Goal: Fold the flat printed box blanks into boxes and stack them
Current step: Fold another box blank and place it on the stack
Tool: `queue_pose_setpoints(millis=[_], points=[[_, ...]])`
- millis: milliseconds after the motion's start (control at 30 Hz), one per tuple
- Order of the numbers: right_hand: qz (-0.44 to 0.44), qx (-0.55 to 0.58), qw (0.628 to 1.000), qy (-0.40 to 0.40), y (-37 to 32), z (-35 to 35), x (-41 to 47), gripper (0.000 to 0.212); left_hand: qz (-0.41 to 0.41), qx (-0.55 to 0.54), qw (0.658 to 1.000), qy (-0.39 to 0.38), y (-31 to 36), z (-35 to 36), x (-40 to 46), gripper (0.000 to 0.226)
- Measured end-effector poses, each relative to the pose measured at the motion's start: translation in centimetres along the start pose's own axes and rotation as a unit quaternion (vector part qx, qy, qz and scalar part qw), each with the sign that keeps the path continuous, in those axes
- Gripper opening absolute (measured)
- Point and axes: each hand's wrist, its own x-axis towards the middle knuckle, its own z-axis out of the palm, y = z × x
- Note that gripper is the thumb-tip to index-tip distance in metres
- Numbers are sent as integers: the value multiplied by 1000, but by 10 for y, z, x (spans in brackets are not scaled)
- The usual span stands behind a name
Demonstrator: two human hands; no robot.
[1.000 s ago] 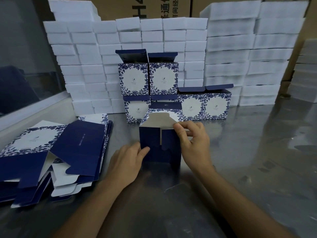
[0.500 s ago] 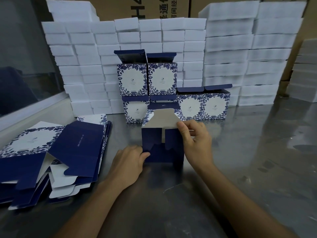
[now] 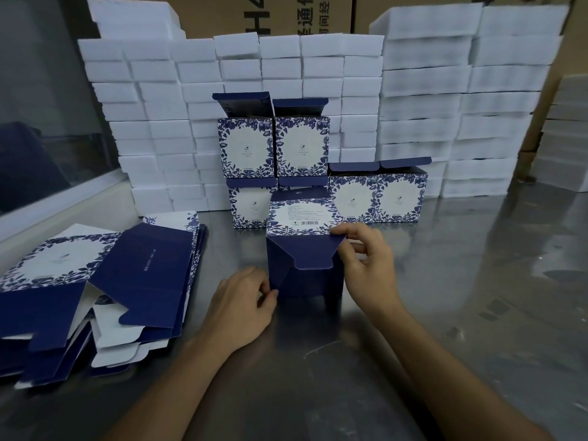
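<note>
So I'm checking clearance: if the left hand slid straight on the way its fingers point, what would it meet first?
Almost at once, the half-folded box: the left hand already has its fingertips at the box's lower left edge. Depth looks close, so hardly any travel.

Dim, cool light throughout. Soft glare streaks the steel counter [image 3: 477, 281] at right. Wide-angle distortion bends the edges, slightly blurred.

White foam blocks [image 3: 178, 128] stand stacked on the steel table [image 3: 477, 297] (brown printed cartons [image 3: 286, 14] behind them).
</note>
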Motion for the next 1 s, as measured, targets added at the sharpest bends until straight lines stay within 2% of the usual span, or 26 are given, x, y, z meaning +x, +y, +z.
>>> queue_pose_setpoints(millis=[133,233,267,367,467,600,700,800,900,1000], points=[[33,45,998,3,-5,4,1,38,-11,-51,998,39,0,2,0,22],[48,60,997,12,-8,4,-1,35,-8,-104,992,71,2,2,1,12],[48,60,997,9,-9,4,-2,30,-11,-134,987,90,4,2,1,15],[32,49,998,0,-12,6,-6,20,4,-188,970,153,12,2,1,44],[1,-24,1000,-5,-14,9,-9,20,37,-201,964,170,18,3,0,48],[-56,-92,994,7,-14,11,-9,8,28,-224,957,185,23,3,1,39],[-100,-132,986,-1,-15,18,-11,14,36,-201,951,232,31,5,1,32],[-120,-225,967,-2,-16,29,-15,23,35,-173,948,263,33,8,3,27],[-162,-284,945,6,-19,37,-16,23,36,-160,946,279,33,9,6,26],[-212,-332,919,-9,-19,43,-18,27,38,-177,946,269,32,11,9,27]])
